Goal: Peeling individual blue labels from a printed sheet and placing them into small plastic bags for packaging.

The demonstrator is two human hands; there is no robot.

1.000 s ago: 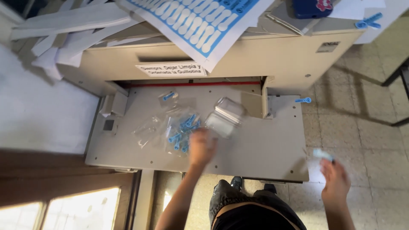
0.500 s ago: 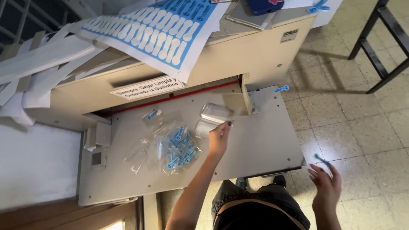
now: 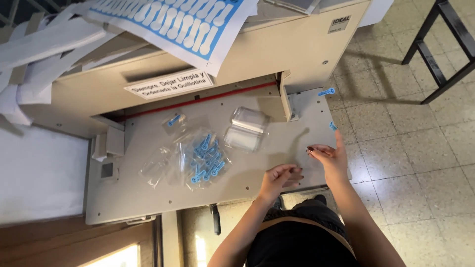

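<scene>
Both hands sit at the near right corner of the counter (image 3: 148,198), the flat bed of a beige paper cutter. Left hand (image 3: 281,179) rests low on the bed, fingers curled loosely, nothing visible in it. Right hand (image 3: 330,157) is just beside it toward the right edge, index raised, with a small blue tag (image 3: 333,126) at or on that fingertip; whether it is pinched or only touching cannot be told. The two hands are near each other but apart. The main pile, blue tags in a clear bag (image 3: 202,158), lies to the left of the left hand and a little farther up the bed, so the left hand is the nearer one. A stack of clear sleeves (image 3: 246,129) lies up and left of both hands, its long axis running toward the cutter's red line (image 3: 198,100). One loose tag (image 3: 326,92) sits far up by the right edge, above the right hand. Bare bed between hands and pile; the right edge drops off to tiled floor (image 3: 405,148).
</scene>
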